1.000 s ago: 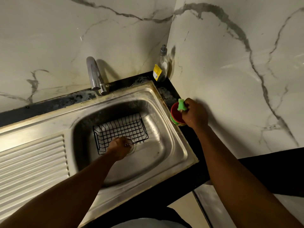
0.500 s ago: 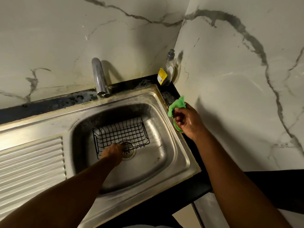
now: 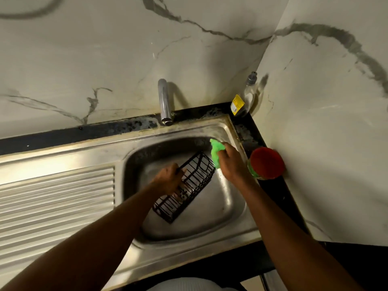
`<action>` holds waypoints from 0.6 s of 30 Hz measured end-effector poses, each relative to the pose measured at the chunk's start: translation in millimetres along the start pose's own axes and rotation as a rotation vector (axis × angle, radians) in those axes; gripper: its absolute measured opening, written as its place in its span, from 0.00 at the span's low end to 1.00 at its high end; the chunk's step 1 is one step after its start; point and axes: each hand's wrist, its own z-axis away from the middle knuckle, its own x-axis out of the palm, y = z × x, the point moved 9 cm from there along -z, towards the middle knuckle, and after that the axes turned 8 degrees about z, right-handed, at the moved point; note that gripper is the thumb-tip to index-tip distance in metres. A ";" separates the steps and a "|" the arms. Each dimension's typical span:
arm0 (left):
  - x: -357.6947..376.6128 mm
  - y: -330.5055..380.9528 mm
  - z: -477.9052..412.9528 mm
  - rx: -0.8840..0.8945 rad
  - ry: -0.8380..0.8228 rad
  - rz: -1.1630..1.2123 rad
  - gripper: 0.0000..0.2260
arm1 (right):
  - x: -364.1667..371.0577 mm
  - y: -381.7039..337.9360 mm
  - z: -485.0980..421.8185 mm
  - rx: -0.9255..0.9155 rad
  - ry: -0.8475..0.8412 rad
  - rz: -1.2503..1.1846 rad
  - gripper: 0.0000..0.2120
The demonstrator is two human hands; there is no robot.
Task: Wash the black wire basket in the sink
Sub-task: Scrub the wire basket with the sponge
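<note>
- Lifted off the floor of the sink (image 3: 220,223), the black wire basket (image 3: 199,177) now stands tilted on one long side inside the bowl, its far end towards the sink's back right corner.
- Left hand (image 3: 170,179) has shifted to the upper rim wire and grips it, fingers curled round.
- Right hand (image 3: 231,162) has left the red tub (image 3: 266,162) on the counter just right of the sink. It clenches a green scrub pad (image 3: 216,152), which meets the basket's far end.
- Scrubbing looks to be just starting; rinsing is still ahead, and no stream shows from the tap (image 3: 164,101) behind the sink.
</note>
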 end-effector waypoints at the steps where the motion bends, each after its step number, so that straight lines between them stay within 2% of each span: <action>1: 5.4 -3.3 8.7 -0.097 -0.038 0.219 0.15 | 3.8 -6.9 2.5 -0.097 0.035 0.205 0.18; 3: 12.1 -1.1 23.3 -0.153 -0.021 0.484 0.17 | 25.3 -12.5 6.2 -0.237 0.001 0.425 0.26; 5: 12.0 4.1 30.9 -0.135 0.044 0.591 0.19 | 50.1 -10.3 9.0 -0.281 -0.041 0.517 0.28; 7: 10.4 8.6 32.7 -0.113 0.089 0.633 0.20 | 64.7 -19.5 16.6 -0.334 0.016 0.600 0.24; 10: 2.9 0.9 36.3 -0.120 0.126 0.682 0.20 | 78.1 -35.2 30.3 -0.451 0.047 0.599 0.17; 13: -3.7 -12.9 35.9 -0.071 0.145 0.629 0.18 | 91.2 -42.4 42.9 -0.592 -0.022 0.636 0.15; 15: -2.4 -14.5 37.9 -0.028 0.134 0.559 0.18 | 101.6 -44.2 53.3 -0.695 -0.128 0.631 0.12; 18: 3.3 -14.7 43.3 -0.045 0.098 0.601 0.16 | 109.4 -55.1 68.7 -0.899 -0.185 0.658 0.08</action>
